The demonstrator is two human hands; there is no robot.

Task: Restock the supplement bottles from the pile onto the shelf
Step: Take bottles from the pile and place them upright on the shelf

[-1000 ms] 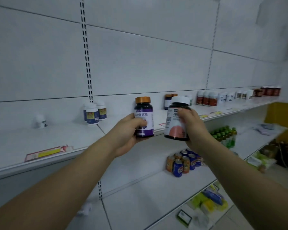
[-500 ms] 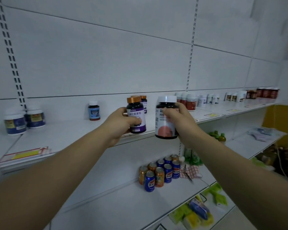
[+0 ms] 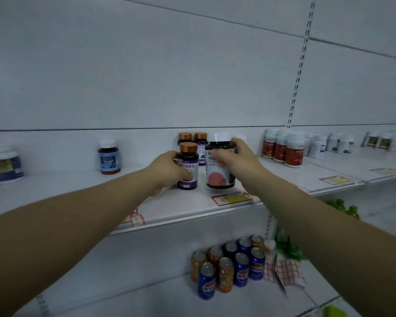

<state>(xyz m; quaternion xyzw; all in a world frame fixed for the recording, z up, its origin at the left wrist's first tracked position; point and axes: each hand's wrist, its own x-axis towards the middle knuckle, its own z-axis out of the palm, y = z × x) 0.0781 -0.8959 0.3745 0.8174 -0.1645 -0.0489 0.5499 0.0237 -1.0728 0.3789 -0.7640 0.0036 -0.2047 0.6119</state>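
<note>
My left hand grips a dark bottle with an orange cap and purple label, its base on or just above the white shelf. My right hand holds a larger dark bottle with a white cap and pink label right beside it, at the shelf surface. Directly behind them stand two more orange-capped purple bottles against the back wall.
A blue-label bottle stands alone to the left, and white jars at the far left. Red-label white bottles and more jars line the shelf to the right. The lower shelf carries soda cans, a checked cloth and green bottles.
Both hands have moved forward and down from mid-air, bringing the two bottles onto the shelf in front of the orange-capped pair. The view has shifted right along the shelf.
</note>
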